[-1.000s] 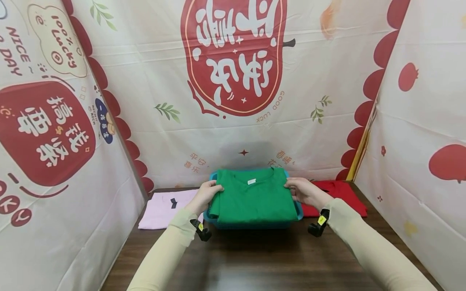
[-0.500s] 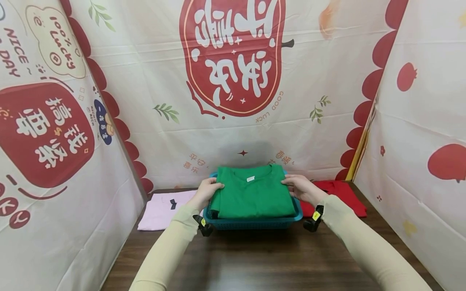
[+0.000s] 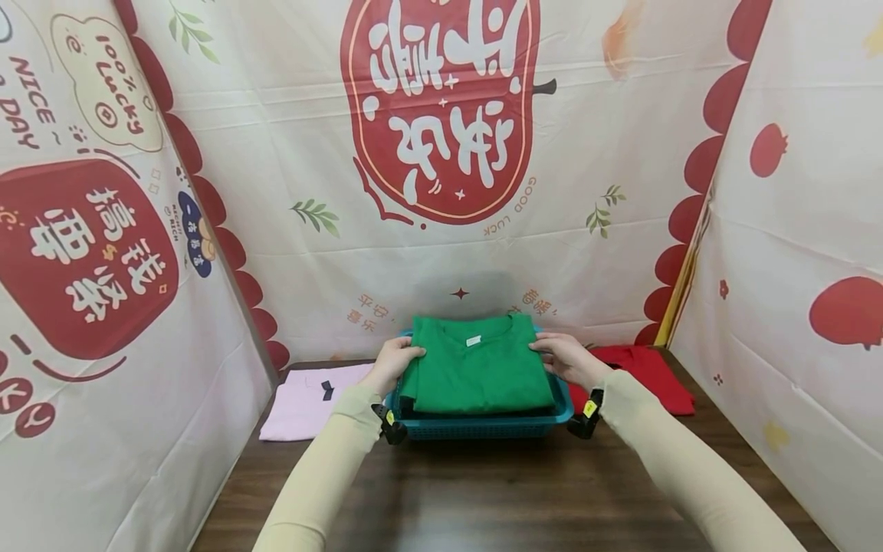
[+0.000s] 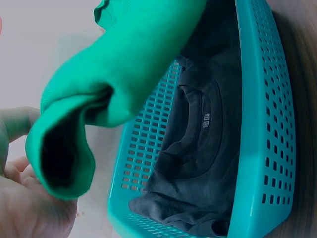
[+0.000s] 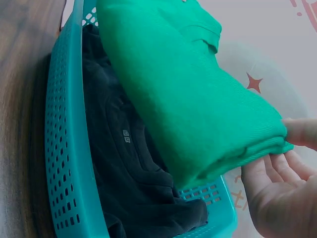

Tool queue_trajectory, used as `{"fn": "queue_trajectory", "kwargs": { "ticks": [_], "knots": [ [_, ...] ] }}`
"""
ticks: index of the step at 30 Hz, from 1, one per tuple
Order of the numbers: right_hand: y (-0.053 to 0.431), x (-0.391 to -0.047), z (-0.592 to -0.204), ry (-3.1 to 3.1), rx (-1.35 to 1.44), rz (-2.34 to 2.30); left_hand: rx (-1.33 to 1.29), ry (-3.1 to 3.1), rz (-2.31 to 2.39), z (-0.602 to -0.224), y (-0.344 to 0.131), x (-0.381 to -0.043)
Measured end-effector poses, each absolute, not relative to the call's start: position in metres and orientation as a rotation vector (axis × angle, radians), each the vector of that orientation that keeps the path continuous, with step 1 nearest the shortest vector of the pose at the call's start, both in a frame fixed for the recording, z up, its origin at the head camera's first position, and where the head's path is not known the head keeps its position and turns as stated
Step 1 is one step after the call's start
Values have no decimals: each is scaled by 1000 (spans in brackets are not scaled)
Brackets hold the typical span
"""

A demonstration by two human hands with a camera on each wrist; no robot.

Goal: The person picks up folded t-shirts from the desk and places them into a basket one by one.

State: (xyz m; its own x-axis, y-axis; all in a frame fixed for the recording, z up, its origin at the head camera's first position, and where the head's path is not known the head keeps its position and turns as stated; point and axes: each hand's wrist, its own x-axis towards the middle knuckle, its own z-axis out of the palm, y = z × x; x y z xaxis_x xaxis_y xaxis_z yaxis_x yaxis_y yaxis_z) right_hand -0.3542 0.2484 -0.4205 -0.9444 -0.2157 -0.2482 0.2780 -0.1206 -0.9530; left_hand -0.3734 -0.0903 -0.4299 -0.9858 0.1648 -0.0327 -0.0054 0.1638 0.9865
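A folded green shirt (image 3: 479, 372) with a white neck label is held over a blue-green plastic basket (image 3: 483, 425). My left hand (image 3: 396, 362) pinches its left edge, thumb on top. On the opposite edge, my right hand (image 3: 567, 356) grips the folded layers between thumb and fingers. Both wrist views show the shirt raised above the basket, its folded side sagging. Beneath it, inside the basket, lies a black shirt (image 4: 198, 144) with a small printed label at the neck. In the right wrist view the black shirt (image 5: 124, 163) is partly covered by the green one.
On the dark wooden table (image 3: 483, 498), a folded pink garment (image 3: 303, 406) with a dark bow lies left of the basket. A folded red garment (image 3: 648, 376) lies to its right. Printed cloth walls (image 3: 428, 261) stand behind and at both sides.
The green shirt has shifted slightly back and left with both hands, so more of the basket's front rim shows. The right hand has come a little inward. Both hands keep their hold.
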Motion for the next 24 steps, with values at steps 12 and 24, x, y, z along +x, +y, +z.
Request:
{"fn": "queue_trajectory", "kwargs": {
  "ticks": [12,24],
  "knots": [
    [245,-361,-427,1849,64,-2100,151,2354,1869,-431,-88,-378],
    [243,-371,-438,1862,60,-2068,117,2456,1793,-439,-84,-383]
  ]
}}
